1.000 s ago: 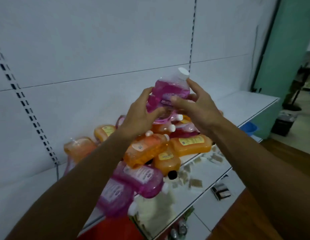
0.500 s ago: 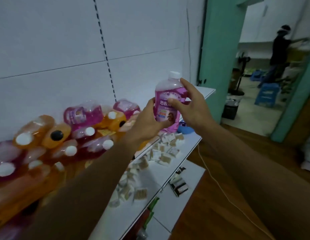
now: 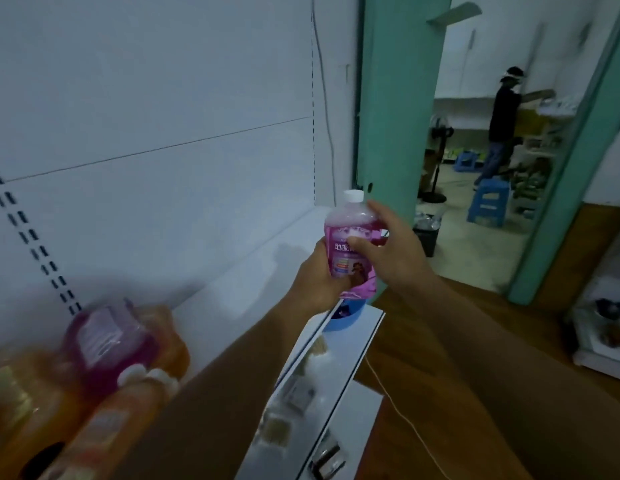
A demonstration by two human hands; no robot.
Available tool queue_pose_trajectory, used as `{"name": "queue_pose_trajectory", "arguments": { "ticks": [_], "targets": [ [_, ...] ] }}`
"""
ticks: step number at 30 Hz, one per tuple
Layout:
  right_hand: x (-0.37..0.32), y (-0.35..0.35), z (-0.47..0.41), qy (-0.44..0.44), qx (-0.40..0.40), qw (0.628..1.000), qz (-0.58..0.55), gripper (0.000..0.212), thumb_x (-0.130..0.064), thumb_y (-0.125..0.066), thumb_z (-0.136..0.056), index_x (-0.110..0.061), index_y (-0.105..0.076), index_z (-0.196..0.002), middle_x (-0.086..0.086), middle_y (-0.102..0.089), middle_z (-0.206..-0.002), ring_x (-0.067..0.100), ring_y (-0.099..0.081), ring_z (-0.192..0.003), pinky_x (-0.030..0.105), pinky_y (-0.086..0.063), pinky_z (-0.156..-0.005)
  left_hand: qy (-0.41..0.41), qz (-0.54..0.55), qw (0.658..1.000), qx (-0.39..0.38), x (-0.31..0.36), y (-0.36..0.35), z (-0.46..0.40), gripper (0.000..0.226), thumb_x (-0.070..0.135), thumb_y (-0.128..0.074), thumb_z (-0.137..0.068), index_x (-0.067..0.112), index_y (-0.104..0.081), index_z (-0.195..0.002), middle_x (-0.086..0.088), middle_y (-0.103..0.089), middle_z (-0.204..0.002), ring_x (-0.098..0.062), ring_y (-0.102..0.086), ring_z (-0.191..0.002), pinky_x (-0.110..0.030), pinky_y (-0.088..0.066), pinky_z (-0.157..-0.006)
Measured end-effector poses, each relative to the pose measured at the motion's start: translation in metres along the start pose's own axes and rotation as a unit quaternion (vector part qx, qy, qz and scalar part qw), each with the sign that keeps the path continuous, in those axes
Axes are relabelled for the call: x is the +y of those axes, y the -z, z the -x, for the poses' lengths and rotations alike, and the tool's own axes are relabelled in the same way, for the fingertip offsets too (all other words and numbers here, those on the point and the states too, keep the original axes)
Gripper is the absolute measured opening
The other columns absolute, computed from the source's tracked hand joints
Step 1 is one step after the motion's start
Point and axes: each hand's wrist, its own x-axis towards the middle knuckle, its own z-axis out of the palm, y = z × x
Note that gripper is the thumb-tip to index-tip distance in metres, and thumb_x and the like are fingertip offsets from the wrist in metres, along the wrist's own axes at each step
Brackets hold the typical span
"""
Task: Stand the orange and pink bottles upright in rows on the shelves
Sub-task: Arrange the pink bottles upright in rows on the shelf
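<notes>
The left hand (image 3: 319,275) grips the lower body of a pink bottle (image 3: 351,251), fingers wrapped round it from the left. The right hand (image 3: 388,251) holds the same bottle from the right, thumb across the label and fingers curled behind its shoulder. The bottle is upright, white cap on top, held in the air above the right end of the white shelf (image 3: 253,289). At the lower left, a blurred heap of bottles (image 3: 93,368) lies on its side on the shelf, pink and orange mixed. Small tags (image 3: 294,393) lie along the shelf's front edge. Through a doorway, a person (image 3: 502,126) stands beside a blue stool (image 3: 488,202).
</notes>
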Motion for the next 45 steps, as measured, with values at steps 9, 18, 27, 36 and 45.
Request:
{"name": "queue_pose_trajectory", "arguments": {
  "ticks": [9,18,27,36,45],
  "targets": [
    [0.1,-0.035,-0.176,0.047,-0.073,0.996,-0.033,0.068,-0.017,-0.07,-0.087,-0.024,-0.037,-0.145,-0.002,-0.052,-0.136,0.008,-0.056,-0.105,0.028,-0.051,-0.096,0.008,0.03,0.993,0.11,-0.073,-0.003,-0.165,0.063,0.027,-0.076,-0.08,0.018,-0.046,-0.134,0.003,-0.064,-0.117,-0.017,-0.065,-0.105,-0.03,-0.056,-0.09],
    [0.181,-0.094,-0.357,0.062,-0.173,0.98,-0.075,0.064,-0.021,-0.07,-0.087,-0.028,-0.04,-0.144,0.0,-0.052,-0.138,0.015,-0.056,-0.115,0.034,-0.051,-0.098,0.068,-0.066,0.964,0.247,-0.138,0.009,-0.323,0.071,0.036,-0.082,-0.073,0.024,-0.048,-0.135,0.011,-0.066,-0.114,0.0,-0.064,-0.095,-0.013,-0.052,-0.085],
    [0.226,-0.143,-0.41,0.098,-0.236,0.963,-0.087,0.063,-0.021,-0.067,-0.089,-0.026,-0.038,-0.145,-0.002,-0.05,-0.138,0.016,-0.053,-0.12,0.039,-0.048,-0.102,0.148,-0.072,0.934,0.319,-0.181,0.021,-0.361,0.062,0.024,-0.084,-0.072,0.02,-0.052,-0.124,0.004,-0.064,-0.111,-0.019,-0.064,-0.102,-0.036,-0.054,-0.09],
    [0.216,-0.139,-0.394,0.148,-0.187,0.971,0.025,0.088,-0.032,-0.067,-0.089,-0.027,-0.007,-0.153,0.007,-0.004,-0.162,0.024,-0.007,-0.148,0.03,-0.01,-0.111,0.204,-0.125,0.928,0.287,-0.167,0.022,-0.336,0.067,0.029,-0.085,-0.071,0.019,-0.047,-0.126,0.008,-0.06,-0.115,-0.015,-0.06,-0.104,-0.025,-0.047,-0.087],
    [0.135,-0.158,-0.287,0.271,-0.193,0.94,0.074,0.077,-0.034,-0.062,-0.091,-0.023,-0.018,-0.153,0.003,-0.01,-0.162,0.025,-0.009,-0.148,0.041,-0.016,-0.115,0.268,-0.329,0.876,0.23,-0.105,0.057,-0.185,0.082,0.042,-0.066,-0.088,0.021,-0.02,-0.153,0.0,-0.037,-0.153,-0.02,-0.037,-0.139,-0.035,-0.031,-0.115]
  ]
}}
